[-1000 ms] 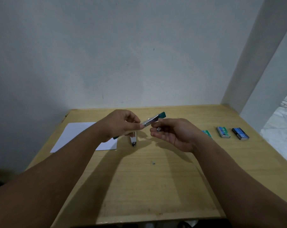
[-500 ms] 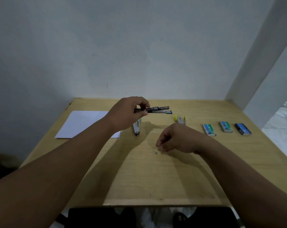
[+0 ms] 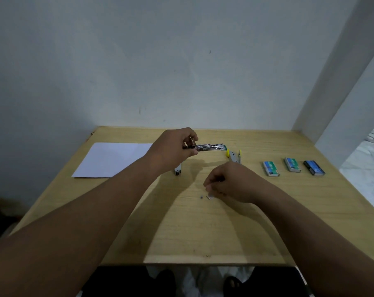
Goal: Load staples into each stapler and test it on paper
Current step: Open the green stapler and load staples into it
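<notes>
A white sheet of paper [image 3: 114, 159] lies far left on the pale wooden table [image 3: 203, 228]. The left hand [image 3: 173, 150] grips a green-tipped metal stapler [image 3: 209, 147] above the table – a second silver stapler [image 3: 177, 170] lies below it. The right hand [image 3: 229, 182], fingers curled, pinches at small loose staples [image 3: 208, 197]. A yellow-trimmed stapler [image 3: 234, 156] and three small staple boxes [image 3: 292, 167] lie further right.

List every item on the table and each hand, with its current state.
green stapler: held up, opened
left hand: grips green stapler
right hand: curled, fingertips by loose staples
yellow stapler: on table
staple boxes: three, closed
paper: flat
</notes>
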